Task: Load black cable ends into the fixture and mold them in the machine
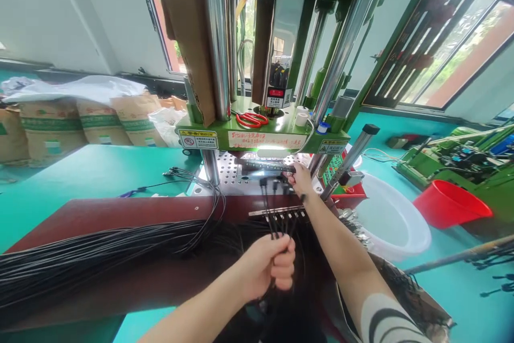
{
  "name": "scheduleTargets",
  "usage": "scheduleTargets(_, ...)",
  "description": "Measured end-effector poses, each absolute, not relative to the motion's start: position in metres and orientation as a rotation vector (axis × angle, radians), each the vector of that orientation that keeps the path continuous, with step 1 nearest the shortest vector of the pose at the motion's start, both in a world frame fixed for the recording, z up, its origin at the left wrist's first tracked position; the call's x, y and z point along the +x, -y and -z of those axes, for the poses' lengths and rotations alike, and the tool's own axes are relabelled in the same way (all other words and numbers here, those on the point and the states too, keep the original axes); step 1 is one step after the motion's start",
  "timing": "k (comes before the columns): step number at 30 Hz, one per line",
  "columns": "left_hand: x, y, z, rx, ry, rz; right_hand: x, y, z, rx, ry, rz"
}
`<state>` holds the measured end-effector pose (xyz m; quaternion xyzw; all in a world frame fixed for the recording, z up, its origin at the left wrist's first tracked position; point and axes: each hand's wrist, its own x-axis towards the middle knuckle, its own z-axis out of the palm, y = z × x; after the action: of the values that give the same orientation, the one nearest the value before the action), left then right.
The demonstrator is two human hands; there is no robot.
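My left hand [270, 265] is closed in front of me around several thin black cables [273, 223], whose dark connector ends point up and away from me. Beyond it, my right hand [301, 180] reaches in under the press, its fingers wrapped round the right end of a dark metal mould plate [263, 165]. That plate lies over the perforated press bed [229, 172]. Between my hands a narrow metal strip [277, 211] carries a row of small metal pieces; the cables partly cover it. The exact part under my right fingers is hidden.
A green press [257, 137] with steel columns stands ahead; red-handled scissors [252, 119] lie on it. Long black cables [120, 249] cover the brown bench [100, 214] at left. At right are a white tub [409, 225], a red bucket [450, 204] and a metal rod [458, 254].
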<state>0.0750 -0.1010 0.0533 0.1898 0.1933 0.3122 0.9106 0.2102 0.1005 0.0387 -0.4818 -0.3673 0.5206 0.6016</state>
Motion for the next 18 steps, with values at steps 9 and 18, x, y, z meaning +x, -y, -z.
scheduleTargets(9,-0.051,0.096,-0.109,0.623,-0.288,-1.225,0.242,-0.096,-0.023,-1.196,0.972,-1.181)
scheduleTargets(18,-0.172,-0.031,-0.047,0.625,-1.528,-1.844,0.288,-0.078,-0.010,-1.315,1.286,-1.288)
